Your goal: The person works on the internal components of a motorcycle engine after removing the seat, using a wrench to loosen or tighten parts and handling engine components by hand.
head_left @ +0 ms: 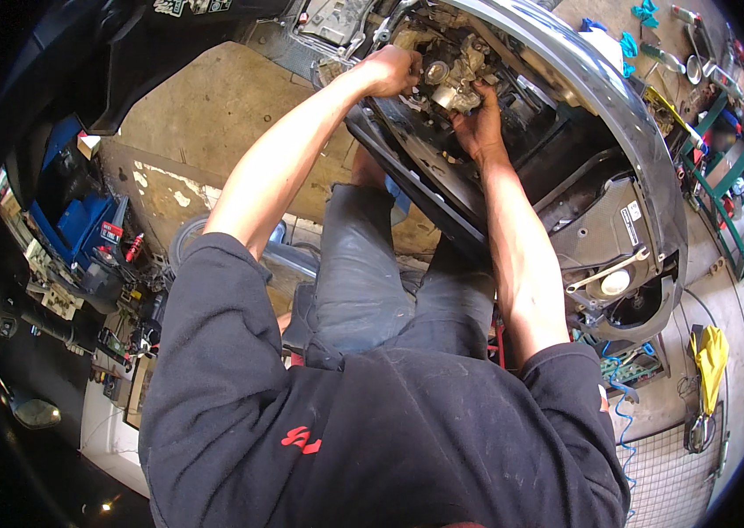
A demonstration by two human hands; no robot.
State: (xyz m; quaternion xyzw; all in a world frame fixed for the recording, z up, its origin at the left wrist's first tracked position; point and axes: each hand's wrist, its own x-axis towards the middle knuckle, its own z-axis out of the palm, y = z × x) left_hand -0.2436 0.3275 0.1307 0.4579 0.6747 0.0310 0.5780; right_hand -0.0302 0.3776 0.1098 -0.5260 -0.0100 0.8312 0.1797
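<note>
Inside the open bay of a dark car, a silver metal engine part [453, 93] with round openings sits among other castings and hoses. My right hand [480, 130] cups its lower right side, thumb and fingers curled round it. To the left of that part, my left hand [396, 72] reaches in over the black trim edge, its fingers bent inward. Whatever lies between those left fingertips is hidden by the hand. Both forearms stretch up and forward from black short sleeves.
A combination wrench [610, 271] lies on the black panel right of my right forearm, beside a white round cap [616, 282]. A green-framed rack [724, 180], a yellow cloth [709, 359] and a blue coiled hose [626, 427] are farther right. Blue tool boxes [81, 224] stand left.
</note>
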